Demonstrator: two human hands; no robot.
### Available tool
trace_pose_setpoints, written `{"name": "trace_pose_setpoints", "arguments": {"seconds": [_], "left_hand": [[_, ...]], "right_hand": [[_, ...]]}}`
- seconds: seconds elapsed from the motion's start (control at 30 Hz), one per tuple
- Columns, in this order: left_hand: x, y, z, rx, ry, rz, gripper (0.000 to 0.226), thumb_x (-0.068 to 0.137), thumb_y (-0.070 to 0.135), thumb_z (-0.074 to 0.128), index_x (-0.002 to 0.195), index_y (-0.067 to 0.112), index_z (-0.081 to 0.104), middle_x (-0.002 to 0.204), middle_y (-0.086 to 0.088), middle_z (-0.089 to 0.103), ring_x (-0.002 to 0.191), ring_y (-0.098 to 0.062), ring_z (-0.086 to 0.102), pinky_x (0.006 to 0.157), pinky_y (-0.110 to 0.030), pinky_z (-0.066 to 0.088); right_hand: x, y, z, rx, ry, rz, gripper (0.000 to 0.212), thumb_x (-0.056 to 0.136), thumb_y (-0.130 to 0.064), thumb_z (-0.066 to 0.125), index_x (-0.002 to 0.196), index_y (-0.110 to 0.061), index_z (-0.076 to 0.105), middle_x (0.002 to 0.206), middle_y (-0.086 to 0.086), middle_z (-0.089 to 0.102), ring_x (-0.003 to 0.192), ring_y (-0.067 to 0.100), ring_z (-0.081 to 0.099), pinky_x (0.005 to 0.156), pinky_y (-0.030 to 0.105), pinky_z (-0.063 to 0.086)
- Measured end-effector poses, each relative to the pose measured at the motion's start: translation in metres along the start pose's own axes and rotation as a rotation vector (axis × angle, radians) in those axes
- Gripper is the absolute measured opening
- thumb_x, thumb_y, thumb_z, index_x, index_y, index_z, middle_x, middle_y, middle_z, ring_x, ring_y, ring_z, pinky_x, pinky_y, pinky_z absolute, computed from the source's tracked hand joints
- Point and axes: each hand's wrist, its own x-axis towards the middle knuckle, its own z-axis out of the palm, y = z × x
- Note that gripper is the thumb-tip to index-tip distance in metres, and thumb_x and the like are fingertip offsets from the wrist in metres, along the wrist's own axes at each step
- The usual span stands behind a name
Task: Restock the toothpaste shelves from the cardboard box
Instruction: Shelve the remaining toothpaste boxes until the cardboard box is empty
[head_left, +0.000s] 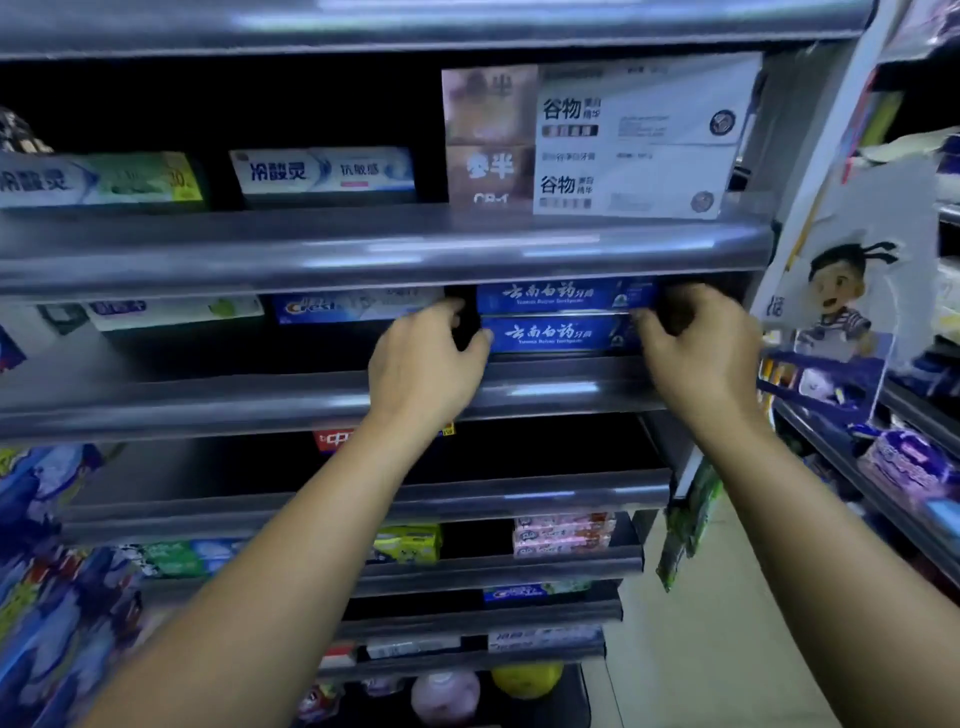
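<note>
Left hand (426, 364), right hand (701, 348) outstretched, curled.

Grey shelf (545, 387) at mid-frame carries two stacked blue toothpaste boxes (556, 317) right of centre, a Crest box (353, 306) beside them, and a white-green box (176, 312) further left.
</note>
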Motion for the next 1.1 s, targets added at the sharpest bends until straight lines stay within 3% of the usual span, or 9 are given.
{"name": "trace_pose_setpoints", "arguments": {"seconds": [0.1, 0.27, 0.5, 0.63, 0.7, 0.8, 0.9, 1.0, 1.1], "left_hand": [[-0.048, -0.036, -0.011, 0.018, 0.171, 0.329, 0.037, 0.092, 0.034, 0.066, 0.122, 0.014, 0.071, 0.105, -0.003, 0.076, 0.103, -0.030, 0.063, 0.089, -0.042, 0.050], [-0.149, -0.149, -0.001, -0.120, 0.170, 0.375, 0.020, 0.092, 0.025, 0.068, 0.105, 0.012, 0.078, 0.090, 0.001, 0.076, 0.088, -0.027, 0.067, 0.080, -0.040, 0.049], [-0.311, -0.314, 0.059, -0.271, -0.414, -0.439, 0.030, 0.082, 0.045, 0.062, 0.109, 0.035, 0.069, 0.082, 0.021, 0.070, 0.078, -0.003, 0.068, 0.078, -0.032, 0.058], [-0.418, -0.378, 0.121, -0.183, -0.720, -0.853, 0.035, 0.071, 0.049, 0.060, 0.100, 0.030, 0.070, 0.089, 0.011, 0.072, 0.087, -0.021, 0.071, 0.085, -0.038, 0.057], [-0.471, -0.398, 0.164, -0.137, -0.833, -1.017, 0.035, 0.074, 0.047, 0.064, 0.105, 0.032, 0.067, 0.100, 0.007, 0.073, 0.094, -0.021, 0.070, 0.087, -0.034, 0.054], [-0.541, -0.416, 0.233, -0.075, -1.014, -1.106, 0.039, 0.076, 0.045, 0.061, 0.111, 0.028, 0.062, 0.115, 0.003, 0.071, 0.101, -0.023, 0.066, 0.078, -0.030, 0.048], [-0.598, -0.430, 0.306, -0.070, -1.067, -1.188, 0.063, 0.078, 0.043, 0.064, 0.136, 0.022, 0.053, 0.129, -0.003, 0.064, 0.110, -0.029, 0.064, 0.086, -0.036, 0.054], [-0.638, -0.443, 0.368, -0.051, -1.081, -1.181, 0.059, 0.087, 0.034, 0.067, 0.140, 0.015, 0.047, 0.134, -0.011, 0.057, 0.109, -0.032, 0.063, 0.088, -0.043, 0.058], [-0.665, -0.461, 0.422, 0.130, -1.166, -1.113, 0.072, 0.095, 0.046, 0.058, 0.152, 0.010, 0.033, 0.151, -0.015, 0.040, 0.129, -0.039, 0.051, 0.102, -0.049, 0.050]], "right_hand": [[-0.053, -0.008, -0.003, 0.068, 0.086, -0.109, 0.029, 0.093, -0.036, 0.063, 0.111, -0.014, 0.070, 0.103, 0.006, 0.074, 0.093, 0.023, 0.069, 0.087, 0.041, 0.056], [-0.180, -0.016, 0.036, 0.123, -0.100, -0.042, 0.021, 0.093, -0.037, 0.066, 0.105, -0.020, 0.073, 0.090, -0.003, 0.071, 0.081, 0.015, 0.068, 0.076, 0.034, 0.057], [-0.366, 0.023, 0.144, 0.059, -0.710, 0.405, 0.012, 0.086, -0.018, 0.077, 0.095, -0.024, 0.072, 0.085, -0.007, 0.072, 0.069, 0.002, 0.066, 0.065, 0.025, 0.052], [-0.466, 0.080, 0.204, -0.011, -1.005, 0.638, 0.013, 0.085, -0.014, 0.078, 0.096, -0.013, 0.074, 0.082, -0.009, 0.070, 0.059, 0.000, 0.062, 0.062, 0.012, 0.045], [-0.515, 0.116, 0.233, -0.069, -1.156, 0.728, 0.016, 0.084, -0.013, 0.076, 0.100, -0.011, 0.075, 0.090, -0.001, 0.073, 0.073, 0.011, 0.068, 0.063, 0.012, 0.043], [-0.582, 0.171, 0.272, -0.163, -1.325, 0.752, 0.014, 0.082, -0.011, 0.071, 0.093, -0.003, 0.075, 0.096, 0.012, 0.074, 0.092, 0.030, 0.068, 0.079, 0.029, 0.050], [-0.638, 0.222, 0.304, -0.242, -1.418, 0.796, 0.019, 0.078, -0.010, 0.065, 0.090, 0.003, 0.068, 0.095, 0.021, 0.071, 0.086, 0.039, 0.066, 0.081, 0.048, 0.057], [-0.680, 0.264, 0.324, -0.251, -1.428, 0.876, 0.020, 0.079, -0.014, 0.064, 0.098, -0.013, 0.072, 0.090, 0.003, 0.070, 0.087, 0.030, 0.066, 0.081, 0.040, 0.057], [-0.711, 0.295, 0.332, -0.220, -1.414, 0.843, 0.032, 0.082, -0.016, 0.066, 0.113, -0.022, 0.071, 0.098, 0.000, 0.069, 0.093, 0.028, 0.067, 0.086, 0.040, 0.055]]}}
